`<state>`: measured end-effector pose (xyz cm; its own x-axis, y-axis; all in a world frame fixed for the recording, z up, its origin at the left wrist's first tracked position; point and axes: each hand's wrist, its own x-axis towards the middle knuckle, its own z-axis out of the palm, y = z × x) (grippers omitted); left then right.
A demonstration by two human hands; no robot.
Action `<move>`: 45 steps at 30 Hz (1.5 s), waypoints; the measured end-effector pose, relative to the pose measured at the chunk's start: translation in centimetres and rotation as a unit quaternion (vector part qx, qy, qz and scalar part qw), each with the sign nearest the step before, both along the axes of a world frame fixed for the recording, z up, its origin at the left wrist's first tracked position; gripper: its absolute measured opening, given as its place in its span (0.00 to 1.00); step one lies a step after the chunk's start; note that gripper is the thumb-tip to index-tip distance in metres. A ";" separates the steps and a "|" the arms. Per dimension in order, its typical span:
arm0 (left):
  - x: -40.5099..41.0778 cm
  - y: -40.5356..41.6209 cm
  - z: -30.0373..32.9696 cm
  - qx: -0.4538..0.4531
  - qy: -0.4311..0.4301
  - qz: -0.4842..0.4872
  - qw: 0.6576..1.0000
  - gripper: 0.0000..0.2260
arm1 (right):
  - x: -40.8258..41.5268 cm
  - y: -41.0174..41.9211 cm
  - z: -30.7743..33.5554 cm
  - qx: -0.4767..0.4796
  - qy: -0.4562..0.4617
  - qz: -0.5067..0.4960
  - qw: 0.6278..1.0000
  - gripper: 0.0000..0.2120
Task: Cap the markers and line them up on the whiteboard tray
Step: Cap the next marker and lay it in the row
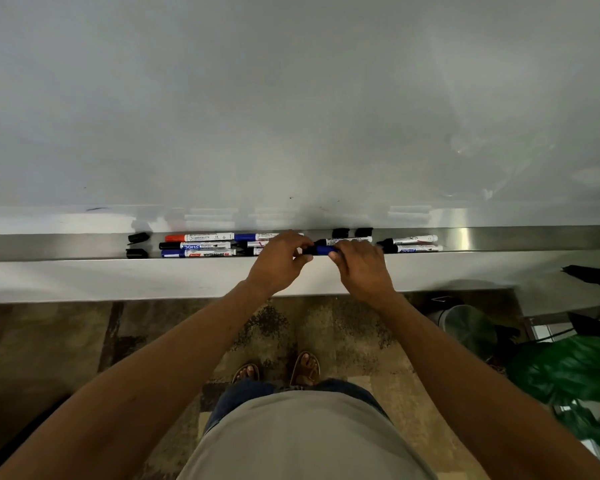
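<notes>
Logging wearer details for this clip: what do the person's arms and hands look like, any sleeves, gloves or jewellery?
Both forearms are bare up to the frame edge, with no sleeves in view. The left hand and right hand wear no gloves, and no watch, bracelet or ring is visible. Fingertips are partly hidden, so small rings cannot be ruled out.

Tray (66,245): far L stretch and far R stretch bare, open for a hand. Mid-L packed w/ three stacked markers (196,245); two loose black caps (137,244) just L of them. Two more caps (352,232) at back wall, R of centre. Marker pair (413,244) further R. Both hands crowd centre.
</notes>
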<state>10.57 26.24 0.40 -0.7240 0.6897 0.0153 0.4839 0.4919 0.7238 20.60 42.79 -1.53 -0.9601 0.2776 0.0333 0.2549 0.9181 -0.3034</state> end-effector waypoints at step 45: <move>-2.5 0.1 -0.7 -0.056 0.077 0.011 0.995 0.09 | -2.2 3.0 -0.7 0.028 0.038 0.011 0.999 0.09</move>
